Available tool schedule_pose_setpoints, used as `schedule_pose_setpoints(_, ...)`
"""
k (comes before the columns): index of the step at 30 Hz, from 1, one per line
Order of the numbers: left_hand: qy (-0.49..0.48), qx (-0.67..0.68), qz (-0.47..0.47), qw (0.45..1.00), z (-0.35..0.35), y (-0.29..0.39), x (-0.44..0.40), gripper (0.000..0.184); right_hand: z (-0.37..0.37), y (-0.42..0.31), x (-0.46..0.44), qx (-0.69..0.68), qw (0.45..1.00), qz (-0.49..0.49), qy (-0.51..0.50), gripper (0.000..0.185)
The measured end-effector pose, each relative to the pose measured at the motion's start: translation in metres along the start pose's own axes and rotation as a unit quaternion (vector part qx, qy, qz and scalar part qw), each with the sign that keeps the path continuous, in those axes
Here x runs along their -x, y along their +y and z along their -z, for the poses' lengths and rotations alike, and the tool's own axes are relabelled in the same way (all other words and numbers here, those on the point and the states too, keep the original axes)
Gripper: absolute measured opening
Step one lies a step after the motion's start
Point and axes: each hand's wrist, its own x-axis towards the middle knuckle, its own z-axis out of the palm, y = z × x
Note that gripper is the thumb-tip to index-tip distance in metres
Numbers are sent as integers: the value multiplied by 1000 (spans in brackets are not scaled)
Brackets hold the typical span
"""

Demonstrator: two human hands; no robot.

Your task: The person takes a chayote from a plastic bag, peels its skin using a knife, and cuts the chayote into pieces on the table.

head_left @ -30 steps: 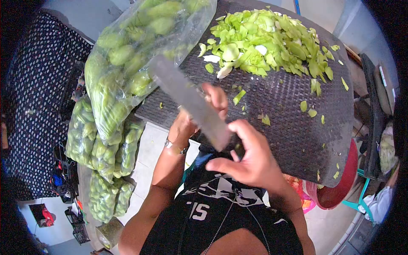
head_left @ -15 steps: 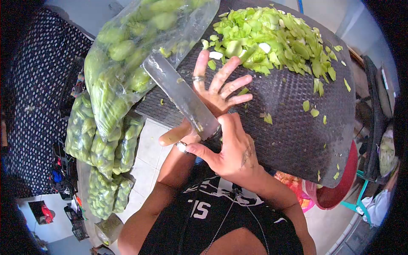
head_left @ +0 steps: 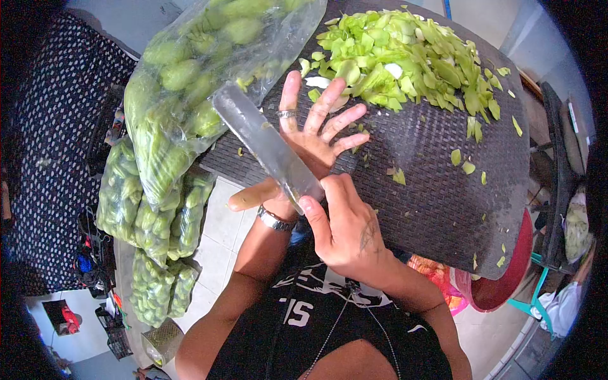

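Note:
My left hand (head_left: 313, 142) is palm up with its fingers spread and holds nothing. It wears a ring and a metal watch (head_left: 276, 220). A long, flat, greyish blade-like piece (head_left: 263, 140) with a squared far end crosses in front of that palm; whether it touches the skin I cannot tell. My right hand (head_left: 347, 225) pinches its near end between thumb and fingers. Beyond my left fingertips lies a heap of pale green peelings (head_left: 405, 60). Left of the blade's far end is a clear plastic bag (head_left: 183, 95) of green vegetables.
The dark woven-textured tabletop (head_left: 437, 202) carries scattered bits of peel. More bagged green vegetables (head_left: 149, 221) stand at the left. A red tub (head_left: 503, 278) is below the table's right edge. Dark patterned cloth (head_left: 57, 152) hangs at the far left.
My left hand has shifted slightly left, showing more of the watch. My right thumb has moved from beside the watch onto the blade-like piece's near end. That piece has tilted a little.

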Motion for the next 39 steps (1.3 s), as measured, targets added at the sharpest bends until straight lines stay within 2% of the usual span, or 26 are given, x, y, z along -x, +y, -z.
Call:
schedule_pose_setpoints(4,42,-30,15,999,-5,5,0,138,-2,3,1,-47,998,41,-2,35)
schedule_pose_setpoints(7,43,-53,5,998,-8,5,2,132,3,6,-3,-40,999,7,9,34)
schedule_pose_setpoints(8,40,-45,0,998,-10,5,1,141,1,10,-4,-22,1000,5,14,34)
schedule_pose_setpoints(11,2,-14,-10,1000,2,2,-1,151,0,8,-3,-2,1000,1,-2,34)
schedule_pose_setpoints(14,6,-2,-16,1000,1,1,-2,160,-2,6,-1,7,1000,-7,-6,36)
schedule_pose_setpoints(18,37,-13,1,999,5,0,0,134,1,2,0,-13,1000,2,-12,37)
schedule_pose_setpoints(23,33,-9,5,999,7,2,0,89,4,0,3,-40,999,9,-34,36)
schedule_pose_setpoints(29,40,-20,12,999,9,0,1,82,14,-2,0,-110,990,-21,-84,37)
schedule_pose_setpoints(32,50,-44,13,998,1,2,0,80,12,2,-2,-71,994,-52,-65,36)
schedule_pose_setpoints(39,14,-65,4,998,6,0,-1,90,10,2,3,-90,993,-8,-80,31)
